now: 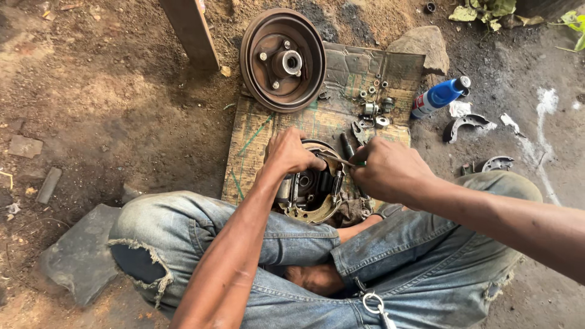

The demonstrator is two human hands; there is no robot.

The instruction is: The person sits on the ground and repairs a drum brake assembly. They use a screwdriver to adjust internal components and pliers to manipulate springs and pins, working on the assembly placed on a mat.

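brake drum [283, 60]: rusty matt metal
mat [256, 131]: worn, creased cardboard
spray can [440, 95]: glossy blue
jeans [402, 256]: frayed denim
ground [109, 91]: rough dirt

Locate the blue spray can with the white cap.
In the head view, the blue spray can lies on the dirt at upper right, just off the cardboard mat's right edge, below the grey rock.

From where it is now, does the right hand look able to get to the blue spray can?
Probably yes: the blue spray can lies on open ground beyond the right hand, nothing between, though that hand holds a thin tool.
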